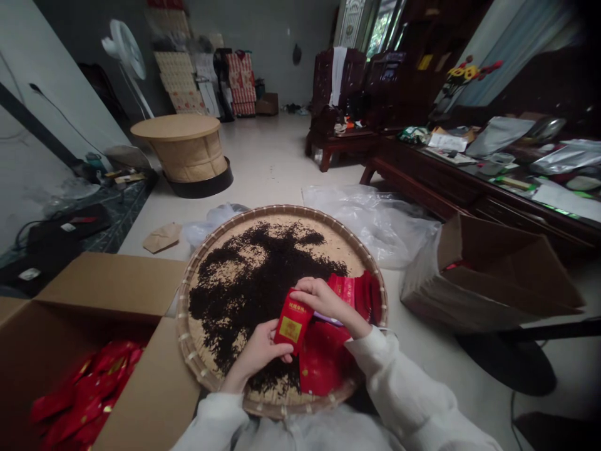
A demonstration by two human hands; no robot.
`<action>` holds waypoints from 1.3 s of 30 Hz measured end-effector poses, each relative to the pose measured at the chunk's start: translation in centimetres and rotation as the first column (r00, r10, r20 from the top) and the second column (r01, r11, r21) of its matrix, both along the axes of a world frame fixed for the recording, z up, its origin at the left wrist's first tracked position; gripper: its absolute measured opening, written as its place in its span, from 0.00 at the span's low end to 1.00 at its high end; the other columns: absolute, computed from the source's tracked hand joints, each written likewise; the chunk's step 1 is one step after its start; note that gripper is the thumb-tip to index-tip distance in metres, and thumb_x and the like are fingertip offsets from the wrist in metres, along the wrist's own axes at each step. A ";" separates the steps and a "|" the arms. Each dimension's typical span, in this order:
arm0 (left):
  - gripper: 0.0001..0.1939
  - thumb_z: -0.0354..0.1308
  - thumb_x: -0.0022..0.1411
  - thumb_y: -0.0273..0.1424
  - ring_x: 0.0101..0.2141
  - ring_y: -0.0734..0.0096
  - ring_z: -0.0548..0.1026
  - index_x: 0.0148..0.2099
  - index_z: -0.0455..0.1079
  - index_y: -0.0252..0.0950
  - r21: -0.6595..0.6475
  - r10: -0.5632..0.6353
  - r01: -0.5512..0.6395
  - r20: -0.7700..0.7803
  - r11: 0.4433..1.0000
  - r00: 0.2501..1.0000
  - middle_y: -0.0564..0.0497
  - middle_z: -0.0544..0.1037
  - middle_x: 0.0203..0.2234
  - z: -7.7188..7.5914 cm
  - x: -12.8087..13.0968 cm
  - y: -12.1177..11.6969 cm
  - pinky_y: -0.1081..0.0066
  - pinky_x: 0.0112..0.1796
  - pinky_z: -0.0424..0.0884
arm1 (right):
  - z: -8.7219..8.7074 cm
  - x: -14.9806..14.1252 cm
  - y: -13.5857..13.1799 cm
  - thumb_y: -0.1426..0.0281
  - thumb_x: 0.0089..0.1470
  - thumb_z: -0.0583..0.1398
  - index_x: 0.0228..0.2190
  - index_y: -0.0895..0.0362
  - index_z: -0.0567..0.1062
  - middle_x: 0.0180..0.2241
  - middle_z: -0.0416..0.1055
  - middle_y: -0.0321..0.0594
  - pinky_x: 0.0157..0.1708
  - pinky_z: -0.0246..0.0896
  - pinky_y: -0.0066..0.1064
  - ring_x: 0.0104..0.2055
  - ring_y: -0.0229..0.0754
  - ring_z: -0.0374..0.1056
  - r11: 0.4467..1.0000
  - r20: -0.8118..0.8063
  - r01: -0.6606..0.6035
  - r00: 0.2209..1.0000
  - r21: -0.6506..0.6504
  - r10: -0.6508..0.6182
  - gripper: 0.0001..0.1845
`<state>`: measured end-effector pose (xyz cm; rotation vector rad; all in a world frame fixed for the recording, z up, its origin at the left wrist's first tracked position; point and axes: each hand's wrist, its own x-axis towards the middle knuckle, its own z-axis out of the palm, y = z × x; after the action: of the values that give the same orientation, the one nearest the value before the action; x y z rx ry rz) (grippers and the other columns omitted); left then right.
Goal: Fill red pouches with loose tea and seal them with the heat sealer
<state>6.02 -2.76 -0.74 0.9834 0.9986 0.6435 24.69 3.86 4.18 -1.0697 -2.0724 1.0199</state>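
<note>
A round woven bamboo tray [197,263] lies in front of me, spread with dark loose tea leaves [253,269]. Over its near side I hold a small red packet [292,323] with a yellow label. My left hand [260,351] grips the packet's lower part. My right hand [322,299] pinches its top edge. A stack of more red packets [357,291] rests on the tray's right side, and a larger red bag [322,360] lies under my hands.
An open cardboard box [113,294] at my left holds several red packets [84,391]. Another cardboard box [488,275] lies on its side to the right. Clear plastic bags [375,216] lie beyond the tray. A dark wooden table [469,181] with clutter stands at right, a round wooden stand [185,147] behind.
</note>
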 end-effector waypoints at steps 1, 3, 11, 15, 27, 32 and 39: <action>0.17 0.68 0.41 0.26 0.18 0.73 0.74 0.37 0.71 0.31 0.013 -0.005 0.005 -0.027 1.000 1.000 0.52 0.79 0.23 0.1 -0.2 0.2 0.74 0.22 0.70 | -0.1 0.1 0.1 0.59 0.61 0.55 0.18 0.58 0.67 0.20 0.62 0.33 0.30 0.55 0.27 0.25 0.35 0.59 1.000 -0.018 -0.009 1.000 -0.009 0.009 0.23; 0.16 0.67 0.42 0.25 0.20 0.71 0.75 0.37 0.71 0.32 0.051 0.007 -0.003 -0.071 0.999 0.997 0.51 0.80 0.25 0.1 -0.6 0.5 0.73 0.24 0.71 | -0.2 0.2 0.2 0.58 0.60 0.56 0.18 0.58 0.68 0.19 0.63 0.33 0.34 0.56 0.29 0.26 0.36 0.60 0.999 -0.030 -0.010 0.999 0.034 0.011 0.24; 0.19 0.70 0.41 0.29 0.35 0.61 0.78 0.39 0.73 0.34 0.154 0.144 -0.142 0.002 0.978 0.990 0.49 0.82 0.34 0.1 -0.3 1.1 0.65 0.39 0.73 | 2.5 -0.4 -1.9 0.66 0.58 0.60 0.33 0.55 0.77 0.37 0.76 0.39 0.53 0.52 0.38 0.50 0.44 0.64 0.930 0.208 -0.255 0.957 0.266 0.203 0.07; 0.18 0.71 0.41 0.30 0.35 0.61 0.78 0.37 0.74 0.34 0.213 0.231 -0.227 0.007 0.950 0.973 0.49 0.82 0.32 -0.3 0.6 0.9 0.66 0.39 0.73 | 3.6 -1.0 -3.2 0.67 0.58 0.60 0.37 0.55 0.76 0.42 0.76 0.41 0.56 0.50 0.41 0.55 0.47 0.62 0.922 0.366 -0.306 0.907 0.239 0.207 0.07; 0.14 0.70 0.41 0.30 0.32 0.61 0.78 0.34 0.74 0.34 0.228 0.300 -0.285 -0.031 0.931 0.954 0.49 0.82 0.29 -0.6 0.6 0.0 0.66 0.37 0.74 | 3.7 -0.3 -3.4 0.70 0.55 0.62 0.32 0.57 0.76 0.34 0.76 0.44 0.53 0.53 0.44 0.50 0.49 0.65 0.909 0.456 -0.231 0.888 0.347 0.052 0.04; 0.17 0.70 0.40 0.29 0.34 0.61 0.79 0.37 0.74 0.35 0.190 0.255 -0.247 -0.016 0.950 0.967 0.48 0.82 0.31 -0.6 0.7 -0.1 0.67 0.37 0.74 | 3.2 -0.4 -3.4 0.73 0.58 0.59 0.23 0.58 0.74 0.26 0.74 0.42 0.55 0.51 0.44 0.45 0.46 0.68 0.919 0.536 -0.295 0.837 0.262 0.115 0.12; 0.18 0.67 0.47 0.41 0.25 0.68 0.77 0.35 0.72 0.34 0.062 0.302 -0.311 0.118 0.948 0.946 0.52 0.79 0.23 0.6 1.0 -0.2 0.73 0.28 0.70 | 2.3 -0.7 -2.9 0.72 0.57 0.60 0.29 0.57 0.73 0.28 0.72 0.38 0.55 0.54 0.42 0.35 0.40 0.68 0.932 0.451 -0.292 0.876 0.214 0.171 0.04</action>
<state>7.03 -2.99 -0.10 0.8591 1.0464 0.9925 23.94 0.95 6.46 -0.9743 -2.6611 0.6042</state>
